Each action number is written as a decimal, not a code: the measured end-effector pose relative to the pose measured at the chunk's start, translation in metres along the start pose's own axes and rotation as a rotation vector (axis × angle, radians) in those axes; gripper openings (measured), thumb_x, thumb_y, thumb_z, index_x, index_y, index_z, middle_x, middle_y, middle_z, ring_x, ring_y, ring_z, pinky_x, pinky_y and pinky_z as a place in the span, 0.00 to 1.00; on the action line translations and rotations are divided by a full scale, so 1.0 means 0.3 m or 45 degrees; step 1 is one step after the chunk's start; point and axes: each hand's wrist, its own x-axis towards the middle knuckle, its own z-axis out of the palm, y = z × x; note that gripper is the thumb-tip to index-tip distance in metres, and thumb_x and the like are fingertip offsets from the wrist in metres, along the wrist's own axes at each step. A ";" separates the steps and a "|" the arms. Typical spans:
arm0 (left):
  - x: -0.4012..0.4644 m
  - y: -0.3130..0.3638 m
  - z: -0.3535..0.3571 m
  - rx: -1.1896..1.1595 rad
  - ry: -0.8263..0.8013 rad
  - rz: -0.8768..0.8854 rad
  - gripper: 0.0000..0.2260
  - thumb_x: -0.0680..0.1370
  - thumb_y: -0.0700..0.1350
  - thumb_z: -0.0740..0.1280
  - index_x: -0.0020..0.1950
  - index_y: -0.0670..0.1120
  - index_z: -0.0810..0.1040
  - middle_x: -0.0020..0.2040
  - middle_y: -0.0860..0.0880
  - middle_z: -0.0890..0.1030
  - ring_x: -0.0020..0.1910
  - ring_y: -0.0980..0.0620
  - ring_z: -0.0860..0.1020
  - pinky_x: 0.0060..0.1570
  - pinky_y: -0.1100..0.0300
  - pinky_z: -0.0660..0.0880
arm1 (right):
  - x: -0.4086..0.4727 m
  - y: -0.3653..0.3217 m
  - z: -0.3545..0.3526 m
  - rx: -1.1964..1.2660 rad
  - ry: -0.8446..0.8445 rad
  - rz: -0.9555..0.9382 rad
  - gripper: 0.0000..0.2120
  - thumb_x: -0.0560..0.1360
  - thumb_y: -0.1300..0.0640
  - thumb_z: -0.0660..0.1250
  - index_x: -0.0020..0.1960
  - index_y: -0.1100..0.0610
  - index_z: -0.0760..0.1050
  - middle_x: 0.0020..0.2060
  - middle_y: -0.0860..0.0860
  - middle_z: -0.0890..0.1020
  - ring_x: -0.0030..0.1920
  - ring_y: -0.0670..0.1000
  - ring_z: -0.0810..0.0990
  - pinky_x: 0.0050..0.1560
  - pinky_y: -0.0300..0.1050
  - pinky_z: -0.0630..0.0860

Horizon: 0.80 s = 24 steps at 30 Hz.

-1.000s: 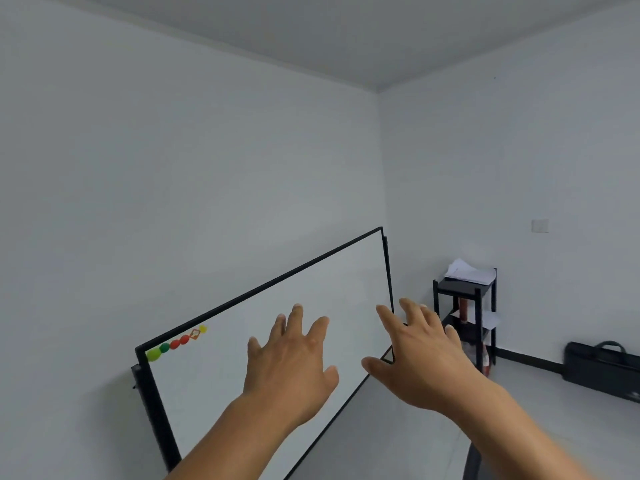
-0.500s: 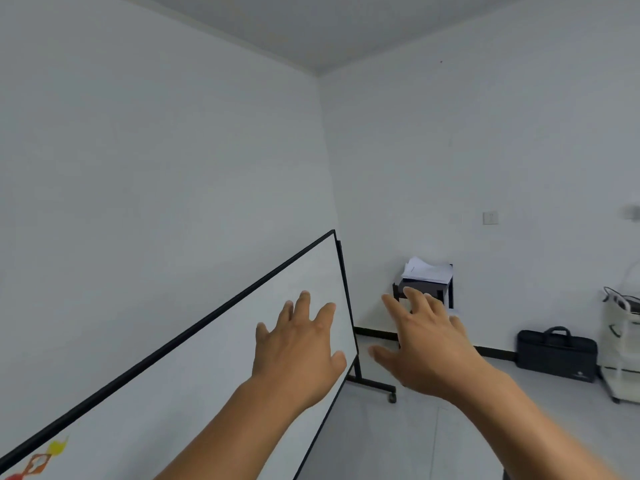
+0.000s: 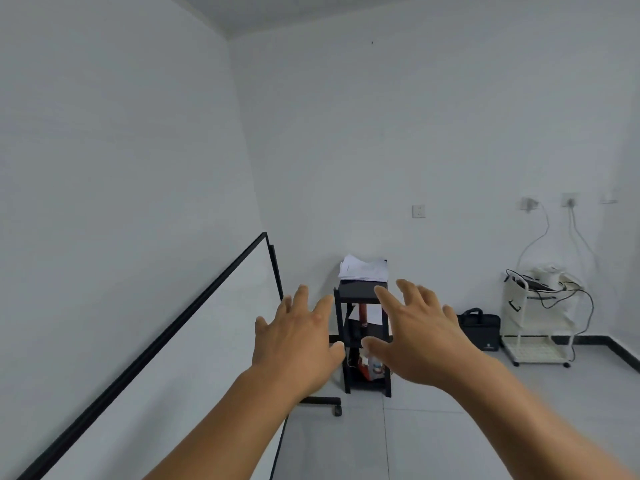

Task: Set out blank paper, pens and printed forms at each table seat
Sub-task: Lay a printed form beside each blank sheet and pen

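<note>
Nothing looks set out yet: the stack of white paper sheets (image 3: 363, 268) lies untouched atop the narrow black shelf stand (image 3: 360, 296), left hand (image 3: 298, 341) and right hand (image 3: 420, 336) spread, empty, well short.

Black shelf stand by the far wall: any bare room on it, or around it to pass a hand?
The black shelf stand has a bare strip of top in front of the paper stack. Its lower shelves look crowded with small items. Bare floor lies between it and the black bag. The whiteboard foot crowds its left side.
</note>
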 end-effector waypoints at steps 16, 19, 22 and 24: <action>1.072 0.057 0.321 -0.054 -0.099 0.171 0.36 0.85 0.63 0.62 0.88 0.60 0.49 0.90 0.48 0.45 0.88 0.43 0.52 0.80 0.32 0.62 | 0.917 0.392 0.210 0.006 -0.033 0.236 0.43 0.81 0.29 0.60 0.87 0.44 0.46 0.87 0.53 0.47 0.87 0.63 0.45 0.82 0.72 0.55; 1.274 0.079 0.346 -0.055 -0.121 0.172 0.35 0.85 0.63 0.62 0.88 0.59 0.50 0.90 0.47 0.47 0.87 0.43 0.54 0.79 0.33 0.62 | 1.113 0.464 0.197 -0.020 -0.049 0.208 0.43 0.81 0.29 0.60 0.87 0.44 0.46 0.88 0.53 0.46 0.87 0.63 0.45 0.83 0.71 0.54; 1.476 0.091 0.380 -0.094 -0.120 0.162 0.34 0.84 0.62 0.63 0.87 0.58 0.53 0.89 0.46 0.49 0.86 0.42 0.58 0.77 0.34 0.64 | 1.320 0.527 0.191 -0.027 -0.057 0.189 0.43 0.81 0.29 0.60 0.87 0.44 0.46 0.87 0.53 0.47 0.87 0.62 0.45 0.83 0.71 0.55; 1.632 0.094 0.423 -0.127 -0.121 0.150 0.33 0.84 0.61 0.63 0.86 0.58 0.55 0.88 0.46 0.51 0.84 0.42 0.60 0.76 0.34 0.65 | 1.477 0.566 0.208 -0.043 -0.086 0.180 0.43 0.81 0.29 0.60 0.87 0.44 0.46 0.87 0.53 0.47 0.87 0.62 0.46 0.83 0.71 0.55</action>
